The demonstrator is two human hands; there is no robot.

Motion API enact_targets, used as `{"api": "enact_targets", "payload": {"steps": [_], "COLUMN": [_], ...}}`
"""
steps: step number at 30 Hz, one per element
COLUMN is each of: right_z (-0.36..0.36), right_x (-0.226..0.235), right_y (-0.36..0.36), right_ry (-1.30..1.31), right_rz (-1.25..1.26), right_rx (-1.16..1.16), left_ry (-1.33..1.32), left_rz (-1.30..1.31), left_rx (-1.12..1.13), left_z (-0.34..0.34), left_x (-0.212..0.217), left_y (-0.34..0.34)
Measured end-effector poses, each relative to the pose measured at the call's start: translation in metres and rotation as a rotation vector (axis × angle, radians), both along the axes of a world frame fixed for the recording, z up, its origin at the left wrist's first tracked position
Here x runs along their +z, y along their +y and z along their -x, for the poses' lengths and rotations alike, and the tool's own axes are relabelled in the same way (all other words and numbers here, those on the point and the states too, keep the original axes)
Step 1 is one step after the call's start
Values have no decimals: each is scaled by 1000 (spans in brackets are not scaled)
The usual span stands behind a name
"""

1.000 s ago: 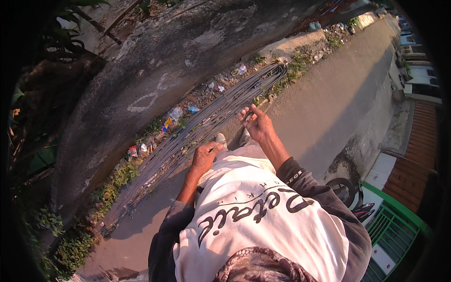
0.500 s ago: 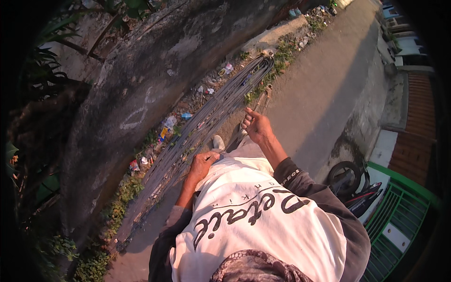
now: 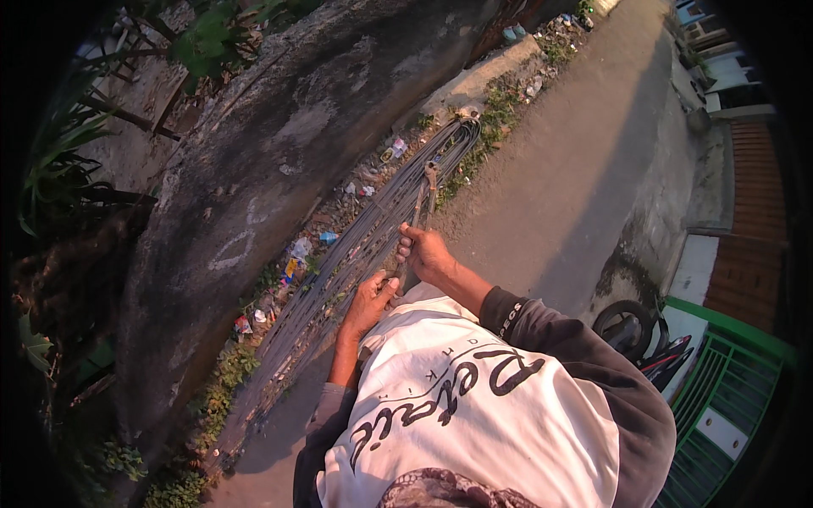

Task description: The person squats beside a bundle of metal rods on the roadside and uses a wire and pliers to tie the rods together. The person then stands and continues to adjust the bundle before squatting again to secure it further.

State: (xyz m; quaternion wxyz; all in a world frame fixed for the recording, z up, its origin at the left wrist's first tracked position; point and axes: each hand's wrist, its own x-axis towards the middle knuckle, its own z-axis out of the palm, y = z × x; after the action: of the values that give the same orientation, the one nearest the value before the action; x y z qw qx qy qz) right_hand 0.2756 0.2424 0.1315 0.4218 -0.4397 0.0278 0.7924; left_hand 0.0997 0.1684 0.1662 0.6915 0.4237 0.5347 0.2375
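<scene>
My right hand [image 3: 425, 256] is closed around the handles of rusty long-handled pincers [image 3: 432, 173]. Their jaws point away from me, over a long bundle of grey steel rods [image 3: 360, 224]. Close by on the left, my left hand [image 3: 366, 306] is curled, its thumb and fingers near the lower end of the pincers' handles. What it grips, if anything, is too small and dark to make out. The rods lie along the roadside and bend back in a loop at their far end.
A stained concrete wall [image 3: 246, 169] runs along the left. Litter and weeds [image 3: 222, 385] lie at its foot beside the rods. Paved road [image 3: 559, 186] stretches to the right. A motorcycle wheel [image 3: 622, 328] and a green metal gate [image 3: 728, 385] stand at the lower right.
My right hand has moved left and nearer to me, bringing the pincers over the rods. The left hand has lifted from my waist towards the right hand.
</scene>
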Motion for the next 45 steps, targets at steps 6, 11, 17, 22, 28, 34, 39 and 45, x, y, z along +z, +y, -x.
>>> {"api": "enact_targets", "payload": {"steps": [6, 11, 17, 22, 28, 34, 39, 45], "right_z": [-11, -36, -50, -69, -100, -36, 4, 9], "right_x": [15, -3, -17, -5, 0, 34, 39, 45], "right_y": [16, 30, 45, 54, 43, 22, -12, -26], "right_ry": [-131, -120, -104, -379, -548, -747, -990, -840], "right_rz": [-55, -7, -47, -206, -462, -701, -1109, -1342], "right_rx": [46, 24, 160, 467, 959, 1384, 1638, 1753], "left_ry": [222, 250, 382, 466, 608, 330, 100, 185], "left_rz": [-137, -152, -220, -196, 44, -192, -47, 48], "left_rx": [124, 127, 181, 368, 525, 463, 803, 969], "left_z": [-47, -74, -76, -55, -23, -26, -34, -30], "left_x": [-37, -22, -22, -54, -53, -69, -50, -36], "left_y": [4, 12, 18, 2, -21, -22, -30, -52]}}
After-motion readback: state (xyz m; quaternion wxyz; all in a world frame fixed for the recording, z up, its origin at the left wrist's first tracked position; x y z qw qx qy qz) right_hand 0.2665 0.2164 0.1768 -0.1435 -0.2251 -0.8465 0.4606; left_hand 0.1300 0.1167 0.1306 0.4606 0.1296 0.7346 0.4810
